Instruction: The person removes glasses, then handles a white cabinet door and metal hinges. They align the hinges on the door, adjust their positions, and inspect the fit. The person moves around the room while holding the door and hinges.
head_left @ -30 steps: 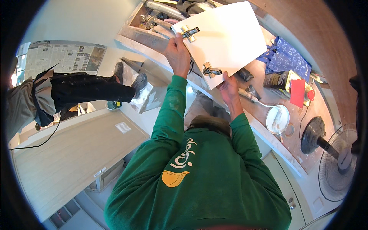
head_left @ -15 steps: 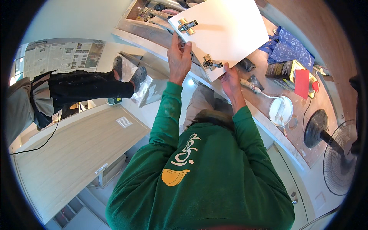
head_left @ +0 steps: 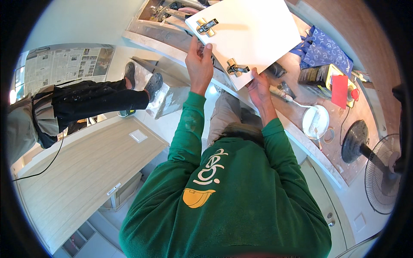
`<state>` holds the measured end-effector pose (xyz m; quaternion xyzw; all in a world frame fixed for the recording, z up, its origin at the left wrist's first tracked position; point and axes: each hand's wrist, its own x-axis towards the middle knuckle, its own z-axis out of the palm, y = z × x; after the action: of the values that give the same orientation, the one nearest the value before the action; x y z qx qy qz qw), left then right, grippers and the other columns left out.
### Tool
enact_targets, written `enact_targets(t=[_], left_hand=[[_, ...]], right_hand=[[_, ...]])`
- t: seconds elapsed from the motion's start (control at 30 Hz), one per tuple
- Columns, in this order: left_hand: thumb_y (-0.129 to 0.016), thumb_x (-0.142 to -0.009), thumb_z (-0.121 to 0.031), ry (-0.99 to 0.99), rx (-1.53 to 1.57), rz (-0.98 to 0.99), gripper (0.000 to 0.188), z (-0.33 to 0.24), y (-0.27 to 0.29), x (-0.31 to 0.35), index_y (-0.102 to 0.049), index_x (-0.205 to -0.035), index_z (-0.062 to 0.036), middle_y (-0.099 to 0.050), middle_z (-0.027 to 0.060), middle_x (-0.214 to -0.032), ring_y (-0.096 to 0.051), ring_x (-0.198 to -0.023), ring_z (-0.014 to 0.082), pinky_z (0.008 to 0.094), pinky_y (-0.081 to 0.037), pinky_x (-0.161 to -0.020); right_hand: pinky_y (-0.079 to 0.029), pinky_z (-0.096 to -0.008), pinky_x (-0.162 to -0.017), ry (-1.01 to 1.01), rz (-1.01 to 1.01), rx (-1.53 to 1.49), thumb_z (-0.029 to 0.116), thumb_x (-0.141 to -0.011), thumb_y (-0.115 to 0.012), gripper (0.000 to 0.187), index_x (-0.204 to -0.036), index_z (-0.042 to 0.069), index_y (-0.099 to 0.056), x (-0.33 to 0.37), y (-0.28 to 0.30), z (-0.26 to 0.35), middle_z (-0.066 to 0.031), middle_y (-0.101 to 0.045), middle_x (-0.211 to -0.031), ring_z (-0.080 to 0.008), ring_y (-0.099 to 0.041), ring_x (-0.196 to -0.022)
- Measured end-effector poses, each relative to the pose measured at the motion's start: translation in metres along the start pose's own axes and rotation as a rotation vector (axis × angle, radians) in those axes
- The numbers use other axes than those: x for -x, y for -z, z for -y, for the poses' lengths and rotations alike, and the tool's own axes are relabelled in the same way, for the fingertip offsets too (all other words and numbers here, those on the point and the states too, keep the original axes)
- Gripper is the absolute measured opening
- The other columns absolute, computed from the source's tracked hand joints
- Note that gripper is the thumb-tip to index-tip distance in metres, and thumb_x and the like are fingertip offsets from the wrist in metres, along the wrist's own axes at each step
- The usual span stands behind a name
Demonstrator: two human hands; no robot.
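A white cabinet door [head_left: 254, 34] is held tilted above the worktop, its inner face toward me. Two metal cup hinges, an upper hinge [head_left: 207, 26] and a lower hinge [head_left: 236, 68], sit along its left edge with their arms sticking out. My left hand [head_left: 200, 64] grips that edge between the hinges, thumb on the face and fingers partly behind. At the bottom corner, beside the lower hinge, my right hand [head_left: 260, 91] pinches the door with its thumb in front; the other fingers are mostly hidden behind it.
On the worktop [head_left: 340, 161] are a roller brush [head_left: 282, 93], a white tub [head_left: 315, 122], a metal can [head_left: 316, 76], a blue patterned bag [head_left: 325, 51] and a fan [head_left: 383, 172]. An open drawer of tools [head_left: 172, 13] lies beyond. To the left, another person's legs [head_left: 101, 98] stand on a box-like step [head_left: 165, 103].
The door and both my hands have shifted very slightly left and up in the picture. My grip looks the same. The other person's legs show slightly farther left.
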<state>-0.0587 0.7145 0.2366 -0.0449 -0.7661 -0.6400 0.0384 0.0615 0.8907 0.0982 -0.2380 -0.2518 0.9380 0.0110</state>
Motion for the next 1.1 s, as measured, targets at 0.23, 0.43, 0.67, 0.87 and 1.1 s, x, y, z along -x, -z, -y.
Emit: enact_targets(t=[0.23, 0.43, 0.67, 0.87, 1.1], left_hand=[[-0.07, -0.107, 0.007, 0.101, 0.158, 0.174, 0.086, 0.002, -0.002, 0.038, -0.025, -0.18, 0.0069, -0.07, 0.0191, -0.15, -0.071, -0.128, 0.0232, 0.0353, -0.061, -0.109], [-0.072, -0.111, -0.006, 0.077, 0.039, -0.105, 0.05, 0.018, -0.022, 0.032, -0.058, -0.154, 0.0145, -0.082, 0.015, -0.107, -0.076, -0.097, 0.0176, 0.0317, -0.062, -0.085], [-0.069, -0.117, -0.022, 0.308, 0.026, -0.093, 0.038, 0.021, 0.001, 0.002, -0.07, -0.133, 0.0122, -0.077, 0.0093, -0.087, -0.073, -0.087, 0.0139, 0.0335, -0.061, -0.078], [-0.068, -0.118, -0.017, 0.184, 0.377, -0.044, 0.038, 0.017, -0.012, 0.031, -0.066, -0.145, 0.0085, -0.077, 0.0093, -0.125, -0.071, -0.113, 0.0129, 0.0295, -0.059, -0.093], [-0.07, -0.118, -0.021, 0.15, 0.315, -0.193, 0.027, 0.035, -0.022, 0.021, -0.072, -0.132, 0.0027, -0.075, 0.0015, -0.103, -0.064, -0.087, 0.0067, 0.0243, -0.052, -0.076]], right_hand=[[-0.066, -0.0438, -0.105, -0.002, 0.005, 0.047, 0.032, -0.117, -0.071, 0.04, -0.144, 0.004, -0.062, 0.0, -0.001, 0.008, -0.0076, -0.075, -0.139, -0.0213, -0.077, -0.122], [-0.066, -0.0433, -0.104, 0.013, 0.007, 0.061, 0.034, -0.116, -0.073, 0.044, -0.146, 0.005, -0.062, 0.002, -0.003, 0.008, -0.0078, -0.075, -0.14, -0.0212, -0.077, -0.123], [-0.066, -0.0444, -0.104, -0.014, -0.017, 0.055, 0.034, -0.116, -0.072, 0.044, -0.146, 0.003, -0.062, 0.002, -0.004, 0.012, -0.009, -0.076, -0.14, -0.022, -0.077, -0.123], [-0.066, -0.0466, -0.105, -0.019, -0.015, 0.063, 0.033, -0.116, -0.072, 0.043, -0.145, 0.002, -0.061, 0.002, -0.004, 0.013, -0.0116, -0.075, -0.141, -0.0243, -0.077, -0.124], [-0.065, -0.0485, -0.107, -0.041, -0.024, 0.101, 0.03, -0.116, -0.073, 0.039, -0.142, 0.002, -0.061, -0.001, 0.0, 0.013, -0.0115, -0.075, -0.141, -0.025, -0.076, -0.125]])
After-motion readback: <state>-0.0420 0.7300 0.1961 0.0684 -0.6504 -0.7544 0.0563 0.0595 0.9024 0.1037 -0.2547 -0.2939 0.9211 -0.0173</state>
